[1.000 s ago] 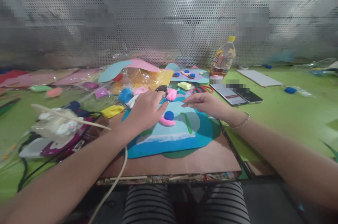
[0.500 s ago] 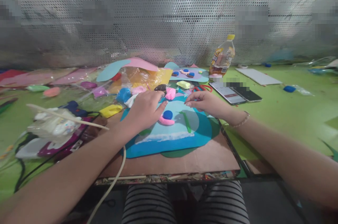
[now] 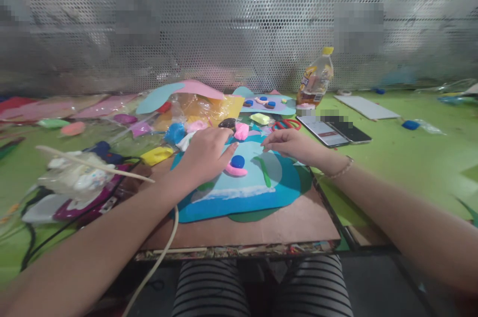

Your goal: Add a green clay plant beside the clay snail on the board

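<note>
A blue paper sheet (image 3: 246,207) with a pale blue round patch (image 3: 251,153) lies in front of me. On the patch rest a blue clay ball (image 3: 237,161), a curved pink clay piece (image 3: 236,171) and a green clay strip (image 3: 265,171). My left hand (image 3: 207,155) hovers over the sheet's left side, thumb stretched out, beside the clay ball; its other fingertips are partly hidden. At the patch's upper right, my right hand (image 3: 286,142) has its fingers closed in a pinch above the green strip. Whatever it may hold is too small to make out.
A pink clay lump (image 3: 241,131), red scissors (image 3: 287,124) and a phone (image 3: 323,131) lie behind the sheet. A bottle (image 3: 316,80) stands at the back. To the left are a yellow clay pack (image 3: 157,156), a glue gun (image 3: 89,202) and a pale cable (image 3: 93,163).
Both hands stay almost where they were, with the clay pieces unmoved. The view has shifted very slightly.
</note>
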`<control>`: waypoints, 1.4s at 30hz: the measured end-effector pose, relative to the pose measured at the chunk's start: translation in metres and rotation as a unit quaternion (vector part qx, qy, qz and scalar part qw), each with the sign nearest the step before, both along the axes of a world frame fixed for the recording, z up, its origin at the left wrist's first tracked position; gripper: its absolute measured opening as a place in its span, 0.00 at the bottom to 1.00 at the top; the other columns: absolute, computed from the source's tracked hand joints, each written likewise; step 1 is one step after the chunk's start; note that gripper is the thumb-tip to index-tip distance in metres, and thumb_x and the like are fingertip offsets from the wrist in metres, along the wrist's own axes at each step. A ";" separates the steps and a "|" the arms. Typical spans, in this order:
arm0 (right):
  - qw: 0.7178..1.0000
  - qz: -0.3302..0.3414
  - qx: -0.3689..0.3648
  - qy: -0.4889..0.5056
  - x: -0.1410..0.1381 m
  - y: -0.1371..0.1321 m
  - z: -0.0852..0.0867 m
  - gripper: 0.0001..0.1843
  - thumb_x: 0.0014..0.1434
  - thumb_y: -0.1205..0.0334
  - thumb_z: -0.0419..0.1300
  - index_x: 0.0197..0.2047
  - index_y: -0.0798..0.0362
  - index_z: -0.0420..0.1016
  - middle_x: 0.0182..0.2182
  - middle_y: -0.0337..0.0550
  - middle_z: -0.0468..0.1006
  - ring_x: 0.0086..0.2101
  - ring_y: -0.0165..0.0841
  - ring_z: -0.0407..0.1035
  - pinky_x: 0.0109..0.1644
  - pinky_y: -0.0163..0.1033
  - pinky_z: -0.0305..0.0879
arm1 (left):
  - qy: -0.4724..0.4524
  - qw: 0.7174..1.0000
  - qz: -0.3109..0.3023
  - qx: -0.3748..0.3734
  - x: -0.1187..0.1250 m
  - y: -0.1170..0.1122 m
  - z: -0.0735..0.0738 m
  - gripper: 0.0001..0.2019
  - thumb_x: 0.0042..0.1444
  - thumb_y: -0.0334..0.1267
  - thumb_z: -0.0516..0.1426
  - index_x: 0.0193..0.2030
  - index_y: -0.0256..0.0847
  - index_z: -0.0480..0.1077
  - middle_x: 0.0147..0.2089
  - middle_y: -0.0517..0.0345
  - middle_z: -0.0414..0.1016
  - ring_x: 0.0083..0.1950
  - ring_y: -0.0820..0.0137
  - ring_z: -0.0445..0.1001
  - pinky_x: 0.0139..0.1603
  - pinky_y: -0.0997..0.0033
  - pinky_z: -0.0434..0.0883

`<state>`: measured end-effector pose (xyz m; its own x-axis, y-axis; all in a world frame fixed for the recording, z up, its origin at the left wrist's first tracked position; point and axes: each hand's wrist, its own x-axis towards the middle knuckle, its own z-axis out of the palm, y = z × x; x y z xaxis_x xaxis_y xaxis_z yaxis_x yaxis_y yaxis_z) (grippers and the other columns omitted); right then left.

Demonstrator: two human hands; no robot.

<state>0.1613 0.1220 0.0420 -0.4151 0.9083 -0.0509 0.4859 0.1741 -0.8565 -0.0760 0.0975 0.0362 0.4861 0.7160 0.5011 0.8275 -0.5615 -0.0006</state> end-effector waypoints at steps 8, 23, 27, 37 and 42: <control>1.000 -0.002 0.019 -0.003 -0.002 -0.002 0.002 0.11 0.47 0.58 0.63 0.30 0.55 0.69 0.25 0.34 0.66 0.22 0.22 0.56 0.23 0.31 0.53 | -0.009 1.000 -0.004 -0.005 -0.001 0.001 -0.001 0.16 0.62 0.43 0.45 0.49 0.36 0.65 0.39 0.49 0.73 0.42 0.61 0.71 0.43 0.60 0.63; 1.000 0.005 0.008 0.000 0.000 -0.001 0.000 0.13 0.50 0.53 0.61 0.31 0.55 0.72 0.24 0.37 0.69 0.19 0.22 0.53 0.21 0.31 0.49 | -0.001 1.000 -0.007 0.003 0.000 -0.001 0.000 0.16 0.63 0.43 0.45 0.47 0.36 0.66 0.40 0.49 0.74 0.41 0.61 0.71 0.43 0.60 0.64; 1.000 0.011 0.023 -0.003 0.003 0.004 -0.004 0.13 0.46 0.55 0.64 0.31 0.55 0.72 0.23 0.36 0.67 0.21 0.22 0.54 0.22 0.31 0.50 | 0.001 1.000 -0.012 0.008 0.001 -0.001 -0.001 0.15 0.63 0.43 0.45 0.47 0.36 0.66 0.41 0.49 0.74 0.43 0.60 0.71 0.45 0.59 0.64; 0.998 -0.017 0.036 -0.056 -0.004 -0.004 0.003 0.16 0.54 0.52 0.56 0.32 0.58 0.75 0.19 0.37 0.67 0.17 0.22 0.53 0.19 0.31 0.49 | -0.004 1.000 -0.010 -0.004 0.000 -0.001 0.001 0.15 0.62 0.42 0.45 0.47 0.36 0.66 0.43 0.48 0.74 0.43 0.60 0.71 0.45 0.59 0.64; 0.999 -0.031 0.010 -0.043 -0.006 -0.005 0.004 0.15 0.54 0.55 0.57 0.34 0.58 0.77 0.15 0.34 0.62 0.17 0.23 0.52 0.19 0.32 0.47 | -0.006 1.000 -0.017 0.003 0.000 -0.002 0.002 0.15 0.63 0.42 0.45 0.46 0.36 0.66 0.44 0.47 0.74 0.45 0.59 0.70 0.47 0.58 0.64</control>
